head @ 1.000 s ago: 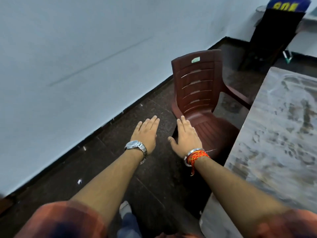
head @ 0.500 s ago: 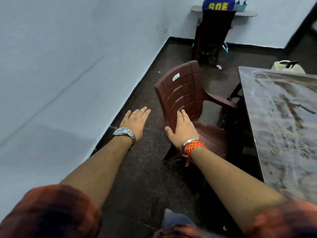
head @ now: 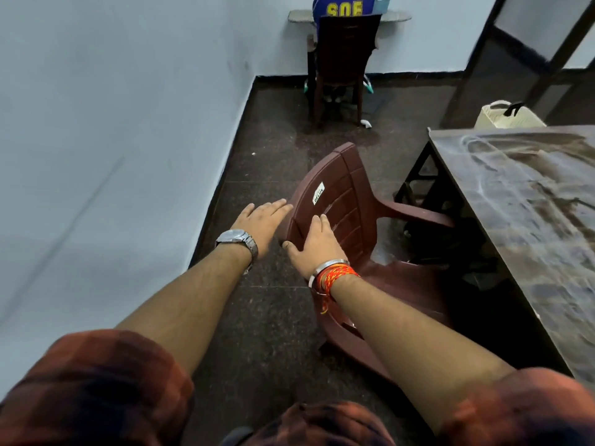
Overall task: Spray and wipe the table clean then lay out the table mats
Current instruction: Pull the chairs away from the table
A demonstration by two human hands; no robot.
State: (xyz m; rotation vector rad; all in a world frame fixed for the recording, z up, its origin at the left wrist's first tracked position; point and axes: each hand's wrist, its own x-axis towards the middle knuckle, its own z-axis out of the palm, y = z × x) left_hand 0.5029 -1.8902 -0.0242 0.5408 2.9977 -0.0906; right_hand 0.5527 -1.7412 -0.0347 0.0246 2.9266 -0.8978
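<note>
A dark table (head: 528, 201) with pale smeared streaks on its top fills the right side. A maroon plastic armchair (head: 347, 201) stands beside the table's left edge. My right hand (head: 314, 244) lies flat on the front of the chair's backrest, thumb at its edge. My left hand (head: 262, 222), with a watch on the wrist, reaches with straight fingers to the backrest's left edge, fingertips at or just behind it. No spray bottle, cloth or mats are in sight.
A white wall (head: 112, 123) runs along the left. A second dark chair (head: 341, 59) with a blue bag (head: 344, 6) stands at the far wall under a small shelf. A cream basket (head: 505, 115) sits beyond the table's far end. Dark floor lies between.
The view has swung right and up, bringing the far wall and table end into sight. Both hands have closed in on the chair's backrest; the left hand now reaches its edge.
</note>
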